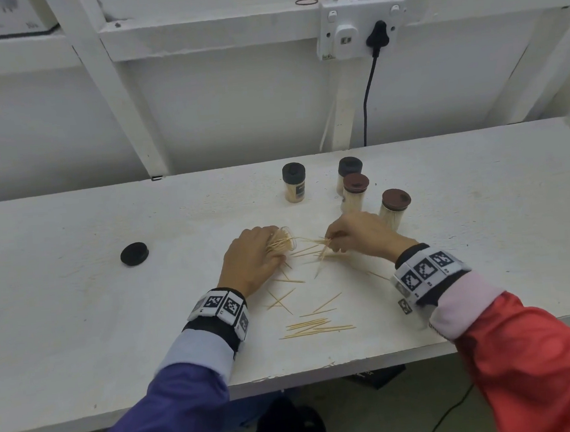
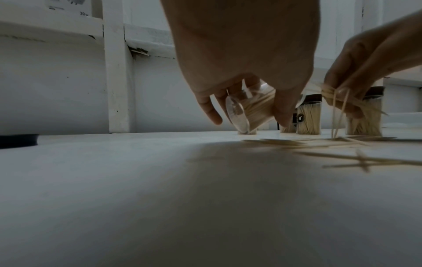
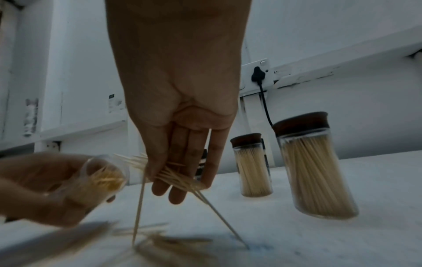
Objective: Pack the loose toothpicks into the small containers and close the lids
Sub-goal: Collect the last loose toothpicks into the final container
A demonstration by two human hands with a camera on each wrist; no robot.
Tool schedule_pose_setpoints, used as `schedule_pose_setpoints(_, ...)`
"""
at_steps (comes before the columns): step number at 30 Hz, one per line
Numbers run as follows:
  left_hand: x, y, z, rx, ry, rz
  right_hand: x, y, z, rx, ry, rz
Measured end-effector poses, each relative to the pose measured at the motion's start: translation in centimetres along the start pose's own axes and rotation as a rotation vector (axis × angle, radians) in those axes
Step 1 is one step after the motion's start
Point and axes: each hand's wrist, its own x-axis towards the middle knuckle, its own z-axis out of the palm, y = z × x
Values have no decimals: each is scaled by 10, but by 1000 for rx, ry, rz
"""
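My left hand (image 1: 253,262) grips a clear open container (image 1: 283,239) tilted on its side just above the table, its mouth facing right and partly filled with toothpicks. The same container (image 2: 248,110) shows between the left fingers, and again as the open container (image 3: 102,177). My right hand (image 1: 356,234) pinches a bunch of toothpicks (image 3: 178,175) just right of that mouth; a few hang down to the table. Loose toothpicks (image 1: 314,326) lie scattered in front of both hands. A black lid (image 1: 134,253) lies apart at the left.
Behind the hands stand four closed, filled containers: two with black lids (image 1: 294,181) (image 1: 349,168) and two with brown lids (image 1: 356,189) (image 1: 395,203). A wall socket with a black plug (image 1: 377,36) and cable hangs behind. The table's front edge (image 1: 289,375) is near.
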Motion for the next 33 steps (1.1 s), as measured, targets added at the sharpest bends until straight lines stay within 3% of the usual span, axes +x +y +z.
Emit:
schedule_pose_setpoints(4, 1, -1, 2, 28, -1, 11, 4, -12, -16, 123, 17, -11)
schedule_pose_setpoints(15, 0, 5, 0, -94, 9, -38, 32, -64, -23, -255, -7, -103)
schedule_pose_setpoints(28, -1, 5, -2, -182, 5, -58, 46, -67, -28, 129, -14, -86)
schedule_pose_setpoints(33, -1, 6, -3, -171, -9, -58, 53, -67, -25, 159, 27, -127)
